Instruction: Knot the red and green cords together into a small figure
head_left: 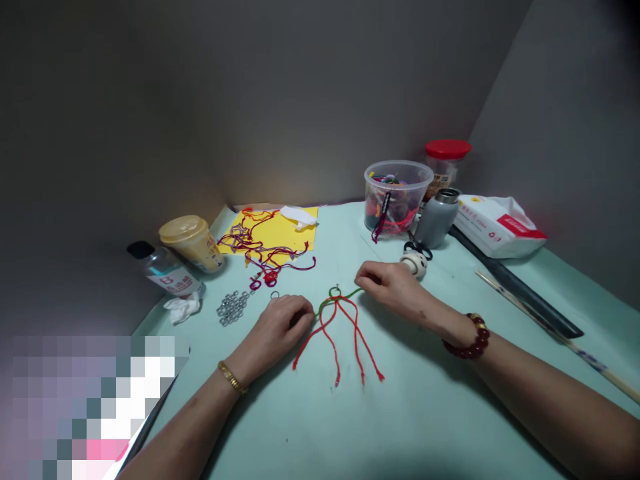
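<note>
A green cord (353,293) runs across the tops of several red cords (357,333), which hang down toward me on the table. Above their crossing sits a small metal ring (337,289). My left hand (287,325) rests at the left of the cords, its fingers closed on one end of the green cord. At the right, my right hand (387,283) pinches the other end of the same cord. The red ends lie spread and loose. A single split ring (275,295) lies just beyond my left hand.
Linked metal rings (233,308), a crumpled tissue (183,308), a bottle (167,270) and a yellow cup (193,243) stand left. Tangled cords cover a yellow sheet (300,243). Behind my right hand are a clear tub (399,200), grey flask (438,219), scissors (419,251) and tissue pack (500,227).
</note>
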Available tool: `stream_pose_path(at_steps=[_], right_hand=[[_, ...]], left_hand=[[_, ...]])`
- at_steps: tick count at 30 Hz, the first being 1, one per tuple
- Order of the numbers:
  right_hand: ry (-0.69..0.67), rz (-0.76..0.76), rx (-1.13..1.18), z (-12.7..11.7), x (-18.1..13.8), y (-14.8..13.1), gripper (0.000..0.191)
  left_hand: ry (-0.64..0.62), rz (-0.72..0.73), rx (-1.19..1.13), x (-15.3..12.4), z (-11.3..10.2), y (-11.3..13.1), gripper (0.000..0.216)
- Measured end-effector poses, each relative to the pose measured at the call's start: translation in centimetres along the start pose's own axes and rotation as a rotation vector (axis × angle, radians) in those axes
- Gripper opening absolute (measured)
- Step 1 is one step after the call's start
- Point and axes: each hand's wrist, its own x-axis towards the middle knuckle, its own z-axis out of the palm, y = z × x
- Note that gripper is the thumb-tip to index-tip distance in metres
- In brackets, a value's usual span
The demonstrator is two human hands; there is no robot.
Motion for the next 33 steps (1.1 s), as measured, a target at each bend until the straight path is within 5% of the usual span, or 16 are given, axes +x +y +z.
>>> stream_pose_path(at_steps=[7, 16, 26, 33], right_hand=[[-0.333, -0.34, -0.146, 3.6, 4.9, -2.2, 0.017], [-0.606, -0.487, -0.342, 3.5, 5.8, -3.8, 0.012], [-0.68, -0.455, -0.435, 4.2, 5.8, -4.6, 0.012], [-0.574, -0.373, -0.293, 4.6, 5.3, -3.5, 0.016]], left_hand=[[0.026, 0.078, 0.0, -0.1, 0.1, 0.3, 0.018], [-0.002, 0.109, -0.03, -0.2, 0.3, 0.3, 0.013], [-0.03, 0.109, -0.038, -0.3, 0.4, 0.1, 0.007], [-0.042, 0.095, -0.002, -0.2, 0.5, 0.1, 0.007]])
